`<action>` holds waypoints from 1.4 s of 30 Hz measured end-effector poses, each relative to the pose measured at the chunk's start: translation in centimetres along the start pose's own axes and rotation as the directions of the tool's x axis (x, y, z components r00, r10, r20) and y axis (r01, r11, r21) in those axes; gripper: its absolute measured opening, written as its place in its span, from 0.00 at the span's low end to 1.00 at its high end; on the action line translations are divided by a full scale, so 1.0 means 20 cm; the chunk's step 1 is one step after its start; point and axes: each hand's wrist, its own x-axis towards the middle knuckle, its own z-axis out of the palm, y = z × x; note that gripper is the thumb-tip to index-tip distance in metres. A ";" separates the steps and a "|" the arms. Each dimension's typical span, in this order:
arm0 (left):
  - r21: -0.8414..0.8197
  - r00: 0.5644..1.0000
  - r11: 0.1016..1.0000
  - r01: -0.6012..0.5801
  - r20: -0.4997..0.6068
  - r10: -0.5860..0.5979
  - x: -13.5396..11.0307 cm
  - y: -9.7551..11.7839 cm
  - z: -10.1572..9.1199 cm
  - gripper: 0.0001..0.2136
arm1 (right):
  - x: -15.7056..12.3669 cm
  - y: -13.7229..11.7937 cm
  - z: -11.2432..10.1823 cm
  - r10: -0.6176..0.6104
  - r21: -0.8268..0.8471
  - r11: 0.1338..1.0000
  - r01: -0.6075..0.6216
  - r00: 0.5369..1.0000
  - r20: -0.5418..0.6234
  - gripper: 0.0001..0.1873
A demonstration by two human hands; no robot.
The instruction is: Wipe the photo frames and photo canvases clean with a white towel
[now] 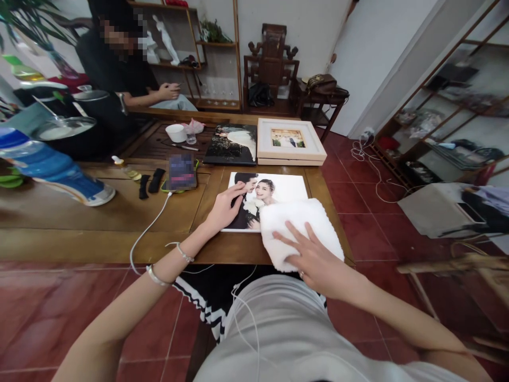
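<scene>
Big photo: A wedding photo (278, 187) lies flat on the brown worktop (99, 223), just below the middle of the frame. It shows two people on a white background. It looks shiny and smooth.
Towel: A white, fluffy, folded towel (298, 215) sits on the lower right part of the photo and hangs a little over the worktop's near edge.
Left hand: The left hand (226, 209) rests on the photo's left side. Its fingers are bent a little and the tips press down, which holds the photo in place.
Right hand: The right hand (310, 254) lies flat on the towel with its fingers spread wide. It pinches nothing.
How far along: The wiping looks like it is in the middle. The towel covers only one corner, and the faces and the top part are bare. There is no way to tell which parts are already wiped.
Other things: A phone (182, 171) with a white cable (149, 228) lies left of the photo. A dark photo (233, 143) and a framed picture (290, 139) lie higher up.
Other person: Another person (119, 69) sits in the upper left, apart from this work.
</scene>
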 end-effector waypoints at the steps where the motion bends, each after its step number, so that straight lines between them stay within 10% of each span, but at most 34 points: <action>1: -0.003 1.000 1.000 -0.003 0.000 0.003 0.00 0.00 0.00 0.15 | -0.01 -0.01 0.00 -0.013 0.014 1.000 0.013 1.000 0.007 0.27; 15: 0.005 1.000 1.000 -0.009 0.030 0.009 -0.01 -0.01 -0.01 0.16 | 0.50 0.70 -0.14 0.152 0.060 0.988 -0.143 0.971 -0.182 0.27; 20: 0.003 1.000 1.000 -0.008 0.022 0.007 -0.01 -0.02 0.00 0.16 | 0.48 0.61 -0.10 0.195 0.034 0.981 -0.192 0.962 -0.190 0.28; 32: -0.012 1.000 1.000 -0.011 0.004 0.011 -0.01 -0.01 0.00 0.16 | -0.09 0.05 -0.09 -0.004 0.129 0.992 -0.006 0.997 0.078 0.25; 42: 0.006 0.999 0.999 -0.033 0.016 0.033 -0.01 -0.02 -0.01 0.16 | 0.32 0.47 -0.13 0.081 0.089 0.993 -0.073 0.993 -0.085 0.27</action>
